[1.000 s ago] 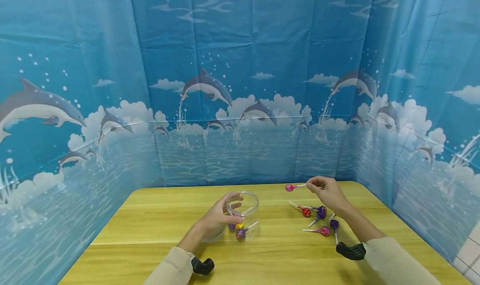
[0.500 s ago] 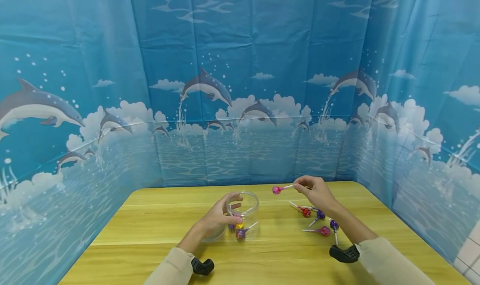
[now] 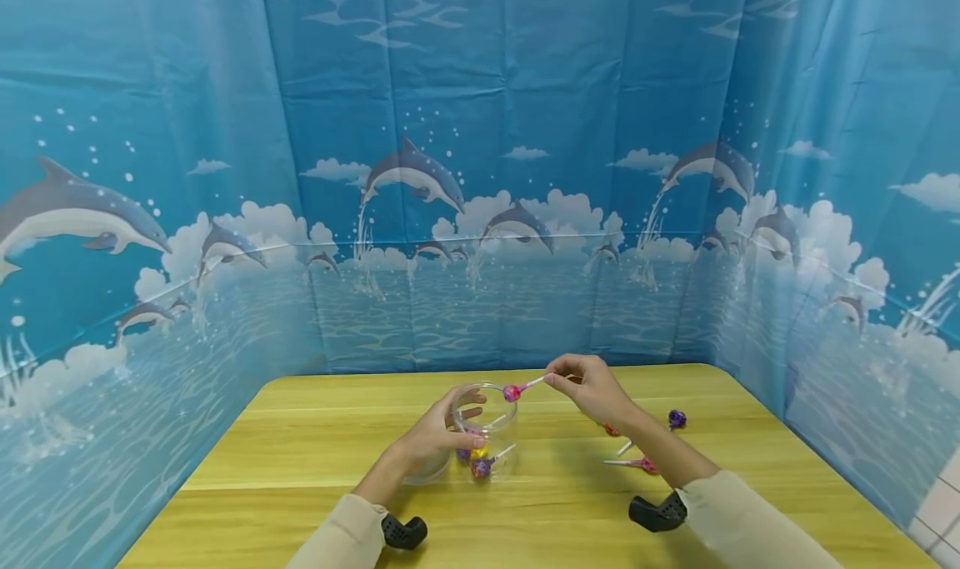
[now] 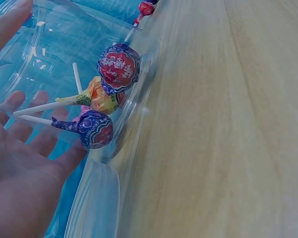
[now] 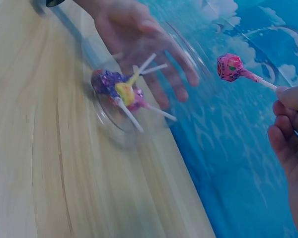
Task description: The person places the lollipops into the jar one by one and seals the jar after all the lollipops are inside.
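A clear plastic jar (image 3: 507, 437) stands on the table, and my left hand (image 3: 433, 437) holds it from its left side, thumb in front and fingers behind. Several wrapped lollipops lie at the bottom of the jar, among them a purple one (image 4: 118, 68) and a yellow-orange one (image 4: 103, 97). My right hand (image 3: 592, 387) pinches the white stick of a pink lollipop (image 5: 230, 67) between thumb and fingers. In the head view that candy's head overlaps the right part of the jar's rim. The right wrist view shows it apart from the jar.
Loose lollipops lie to the right on the wooden table (image 3: 315, 444), including a pink one (image 3: 645, 464) and a purple one (image 3: 677, 419); my right forearm partly covers them. A clear round lid (image 4: 93, 201) lies beside the jar. A dolphin-print curtain (image 3: 450, 319) stands behind the table.
My right hand has moved left with the pink lollipop, from above the loose candies to the jar's rim. The left hand and the jar stay in place.
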Available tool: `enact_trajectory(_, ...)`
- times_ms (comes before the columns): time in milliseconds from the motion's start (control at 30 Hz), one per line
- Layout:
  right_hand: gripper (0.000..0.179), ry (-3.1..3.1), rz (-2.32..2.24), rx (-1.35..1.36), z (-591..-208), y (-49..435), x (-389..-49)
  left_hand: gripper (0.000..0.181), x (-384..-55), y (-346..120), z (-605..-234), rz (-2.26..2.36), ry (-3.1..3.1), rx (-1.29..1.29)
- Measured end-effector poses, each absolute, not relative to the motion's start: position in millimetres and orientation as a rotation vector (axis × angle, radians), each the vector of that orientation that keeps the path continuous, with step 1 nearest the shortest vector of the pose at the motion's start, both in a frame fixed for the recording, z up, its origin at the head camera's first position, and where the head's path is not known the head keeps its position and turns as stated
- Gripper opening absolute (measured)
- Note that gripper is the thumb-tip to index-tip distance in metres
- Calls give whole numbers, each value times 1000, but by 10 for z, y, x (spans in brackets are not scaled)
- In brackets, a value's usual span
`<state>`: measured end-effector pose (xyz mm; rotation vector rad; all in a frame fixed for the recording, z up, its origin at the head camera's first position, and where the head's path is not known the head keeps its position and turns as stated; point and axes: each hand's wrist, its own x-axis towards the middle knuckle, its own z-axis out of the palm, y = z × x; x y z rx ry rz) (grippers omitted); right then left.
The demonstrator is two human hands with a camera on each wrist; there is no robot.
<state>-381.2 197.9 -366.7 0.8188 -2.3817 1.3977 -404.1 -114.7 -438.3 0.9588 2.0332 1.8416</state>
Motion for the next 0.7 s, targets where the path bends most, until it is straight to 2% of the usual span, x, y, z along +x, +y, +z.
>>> enact_trajectory(700,6,-2419,1137,1063,-3739,1444,-3993,79,-4062,-1171,-4396,1818,2056,981)
